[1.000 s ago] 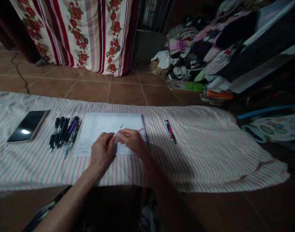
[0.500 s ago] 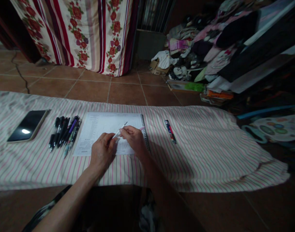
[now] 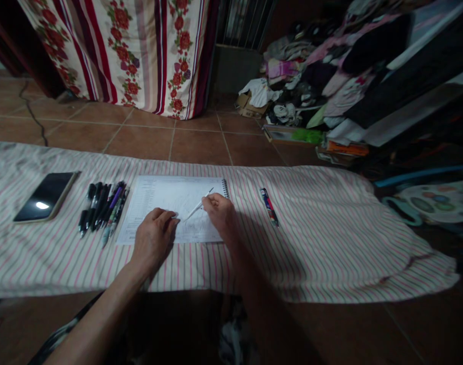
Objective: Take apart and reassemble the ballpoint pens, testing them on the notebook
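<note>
My right hand (image 3: 219, 210) pinches a slim white pen (image 3: 196, 208) over the notebook's right half. The pen slants, its thin end pointing down-left and a dark tip sticking out above my fingers. My left hand (image 3: 155, 234) is closed at the notebook's lower edge. A small pale bit shows at its fingertips, too small to name. Under both hands lies a spiral notebook (image 3: 144, 203) with printed text on its left side and faint marks in the middle.
Left of the notebook lies a bunch of several pens (image 3: 102, 205), then a phone (image 3: 45, 197). A dark pen with red and blue (image 3: 269, 207) lies to the right. Striped cloth (image 3: 330, 233) covers the surface. Beyond are a floral curtain (image 3: 144, 50) and heaped clothes (image 3: 284, 71).
My hands have moved apart. The right hand has drawn the white pen up and right, away from my left hand, which has shifted slightly left.
</note>
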